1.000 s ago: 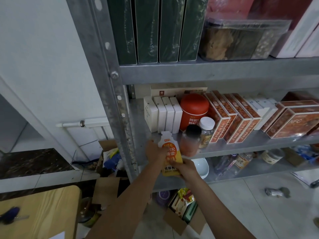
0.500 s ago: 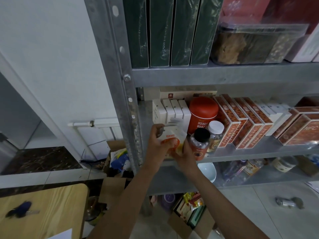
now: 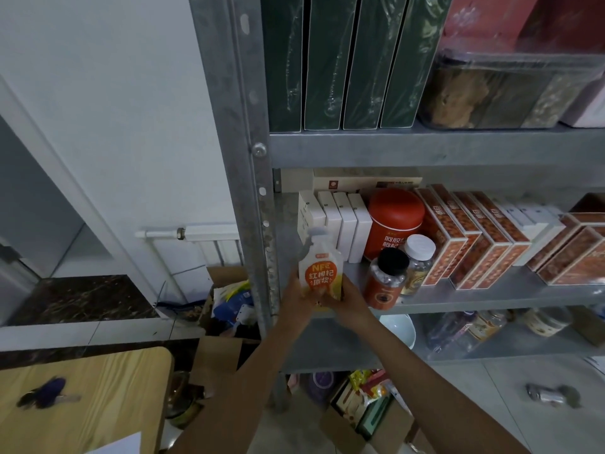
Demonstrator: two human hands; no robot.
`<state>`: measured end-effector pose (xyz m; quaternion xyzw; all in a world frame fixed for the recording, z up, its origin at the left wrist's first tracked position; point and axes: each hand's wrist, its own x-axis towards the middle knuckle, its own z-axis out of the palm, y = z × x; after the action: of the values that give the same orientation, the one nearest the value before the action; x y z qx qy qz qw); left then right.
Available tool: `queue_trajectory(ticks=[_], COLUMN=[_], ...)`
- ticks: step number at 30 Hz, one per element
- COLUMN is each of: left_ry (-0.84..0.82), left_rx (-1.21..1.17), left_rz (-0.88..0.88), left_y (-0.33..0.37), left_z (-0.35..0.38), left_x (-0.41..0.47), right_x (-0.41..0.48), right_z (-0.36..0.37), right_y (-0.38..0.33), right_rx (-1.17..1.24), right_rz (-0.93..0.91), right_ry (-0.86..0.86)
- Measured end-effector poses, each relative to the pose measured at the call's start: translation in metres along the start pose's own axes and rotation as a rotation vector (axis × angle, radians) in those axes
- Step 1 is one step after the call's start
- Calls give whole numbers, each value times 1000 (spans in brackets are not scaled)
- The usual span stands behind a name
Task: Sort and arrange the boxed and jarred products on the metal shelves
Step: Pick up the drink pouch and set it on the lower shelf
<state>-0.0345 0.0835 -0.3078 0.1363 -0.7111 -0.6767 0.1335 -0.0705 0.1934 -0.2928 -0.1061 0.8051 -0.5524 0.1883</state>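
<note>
While gripping the pouch at centre frame, with left hand and right hand curled round its base, stand it upright before the white boxes, clear of the jar.

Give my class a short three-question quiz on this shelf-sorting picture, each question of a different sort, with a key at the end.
1. True or false: the left hand and the right hand both hold the pouch by its lower part.
2. Which item stands just right of the pouch, near the front edge of the middle shelf? A) the black-lidded jar B) a yellow mug C) a folded towel
3. Fill in: ___ dark green boxes stand upright on the shelf above.
Key: 1 true; 2 A; 3 four.
</note>
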Motion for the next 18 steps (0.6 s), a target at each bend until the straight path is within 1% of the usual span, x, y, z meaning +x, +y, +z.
queue_trajectory(ticks=[2, 5, 7, 9, 11, 13, 15, 16, 17, 18], left_ry=[75, 190, 223, 204, 155, 62, -34, -59, -49, -3], left_rx=[52, 229, 292, 362, 460, 656, 877, 909, 871, 804], left_rz=[-64, -189, -244, -270, -261, -238, -149, -62, 69, 253], left_y=[-1, -1, 1, 4, 6, 10, 16, 19, 25, 30], left_z=[2, 8, 11, 11, 9, 9, 7, 3, -3, -13], left_x=[1, 2, 1, 1, -1, -7, -21, -29, -38, -46], right_x=[0, 1, 3, 5, 7, 10, 13, 14, 15, 16], right_z=[0, 3, 5, 6, 7, 8, 9, 9, 9, 10], right_y=[0, -5, -9, -11, -12, -9, -7, -7, -6, -4], right_rx=[-70, -174, -222, -290, -285, -231, -275, -318, -342, -341], right_rz=[24, 84, 135, 183, 216, 241, 261, 273, 279, 274], right_ry=[-21, -38, -49, -63, -72, -61, -64, -69, -70, -75])
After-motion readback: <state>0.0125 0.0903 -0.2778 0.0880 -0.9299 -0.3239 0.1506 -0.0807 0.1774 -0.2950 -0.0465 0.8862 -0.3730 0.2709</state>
